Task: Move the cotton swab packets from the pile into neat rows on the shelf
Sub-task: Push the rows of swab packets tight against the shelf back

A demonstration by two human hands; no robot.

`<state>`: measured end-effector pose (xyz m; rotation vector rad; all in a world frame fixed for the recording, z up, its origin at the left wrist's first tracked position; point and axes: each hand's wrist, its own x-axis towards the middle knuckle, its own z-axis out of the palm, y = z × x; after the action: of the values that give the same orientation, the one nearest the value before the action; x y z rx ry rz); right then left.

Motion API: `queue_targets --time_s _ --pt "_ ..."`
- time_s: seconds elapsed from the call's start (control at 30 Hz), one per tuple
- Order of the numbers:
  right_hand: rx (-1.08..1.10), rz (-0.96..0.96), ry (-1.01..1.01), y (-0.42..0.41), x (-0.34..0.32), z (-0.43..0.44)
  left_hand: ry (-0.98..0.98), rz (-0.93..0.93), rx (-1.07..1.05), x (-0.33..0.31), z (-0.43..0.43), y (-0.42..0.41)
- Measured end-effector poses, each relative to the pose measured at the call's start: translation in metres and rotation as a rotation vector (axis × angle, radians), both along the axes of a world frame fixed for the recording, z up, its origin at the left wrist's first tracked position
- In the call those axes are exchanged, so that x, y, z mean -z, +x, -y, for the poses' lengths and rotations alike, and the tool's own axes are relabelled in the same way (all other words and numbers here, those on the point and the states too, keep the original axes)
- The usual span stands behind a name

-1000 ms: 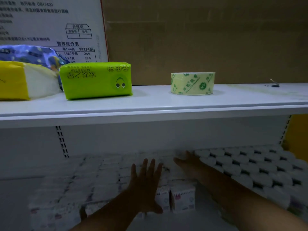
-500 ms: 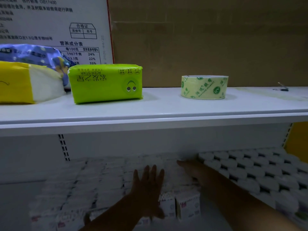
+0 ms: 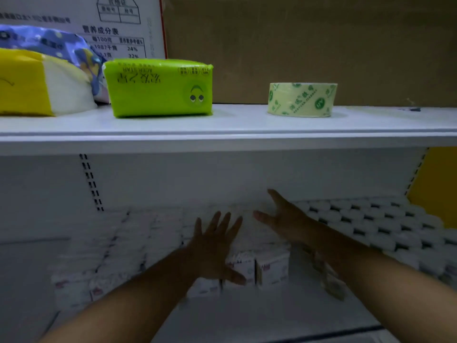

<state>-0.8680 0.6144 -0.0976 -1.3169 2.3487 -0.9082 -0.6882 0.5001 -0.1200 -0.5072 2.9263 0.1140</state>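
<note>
- Your left hand (image 3: 215, 246) is flat, palm down, with its fingers straight and fanned apart. It holds nothing. It is over the cotton swab packets (image 3: 148, 233), but you cannot tell from this view whether it touches them.
- Your right hand (image 3: 284, 219) reaches deeper under the upper shelf (image 3: 222, 142). Its fingers are spread wide and empty, and the fingertips point toward the back wall.
- The cotton swab packets fill the left and middle of the lower shelf (image 3: 247, 315) in rows running from the back wall toward the front. They look pale and blurred, so their print cannot be read.
- 2 packets (image 3: 273, 268) stand upright side by side at the front of those rows, just right of your left thumb and between your 2 forearms.
- A blurred object (image 3: 331, 283) shows just below your right forearm. You cannot tell what it is.
- Right of the packets, round white tubs (image 3: 371, 219) sit packed in diagonal rows, reaching as far as a yellow panel (image 3: 437, 184).
- On the upper shelf, a yellow and white pack (image 3: 29, 82) lies at the far left, with a blue patterned bag (image 3: 49, 43) behind it.
- A green tissue pack (image 3: 160, 87) lies just beside them, its print upside down.
- A roll of tape (image 3: 301, 100) lies flat, well apart from the green pack.
- Behind these stand a white carton (image 3: 118, 26) with a printed table and a wall of brown cardboard (image 3: 296, 45).
</note>
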Motion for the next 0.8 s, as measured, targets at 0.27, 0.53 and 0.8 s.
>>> queue_targets --time_s 0.27,0.53,0.8 --pt "-0.345 -0.745 0.488 0.03 0.049 -0.032 -0.191 0.141 -0.076 0.013 0.027 0.097" --pt "-0.222 -0.77 0.46 0.028 0.064 -0.018 -0.345 0.129 -0.147 0.028 0.028 0.097" --pt "-0.173 -0.719 0.535 0.046 0.035 -0.026 -0.297 0.101 -0.101 0.018 0.03 0.105"
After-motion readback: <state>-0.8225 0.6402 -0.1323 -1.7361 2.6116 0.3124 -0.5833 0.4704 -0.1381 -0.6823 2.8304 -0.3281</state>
